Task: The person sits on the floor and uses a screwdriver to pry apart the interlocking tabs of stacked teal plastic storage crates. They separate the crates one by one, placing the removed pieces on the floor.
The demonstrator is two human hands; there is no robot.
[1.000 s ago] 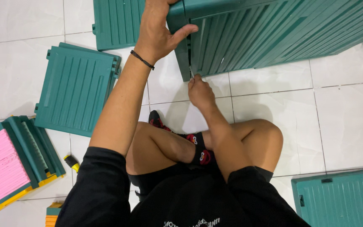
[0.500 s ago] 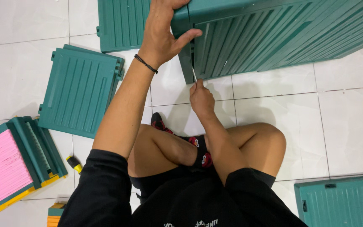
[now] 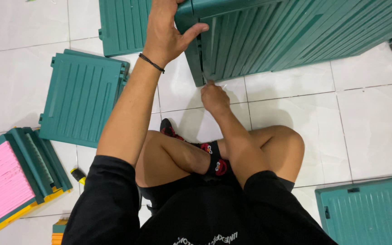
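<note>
A large green slatted plastic cabinet (image 3: 296,36) lies on the white tile floor in front of me. My left hand (image 3: 164,34), with a black band at the wrist, grips its near corner post, thumb pressed on the slatted face. Just below that corner, my right hand (image 3: 214,97) is pinched on a thin pale pin (image 3: 203,76) that runs up into the seam at the cabinet's bottom corner. Most of the pin is hidden by my fingers. I sit cross-legged, knees under both arms.
A loose green panel (image 3: 82,97) lies at left, another (image 3: 123,25) at the top left. A stack of pink and green panels (image 3: 10,181) sits at lower left, next to a yellow-black tool (image 3: 78,175). One more green panel (image 3: 368,213) is at lower right.
My right hand dropped back after the pin stood higher along the seam half a second ago; less of the pin shows now. My left hand keeps its grip on the corner.
</note>
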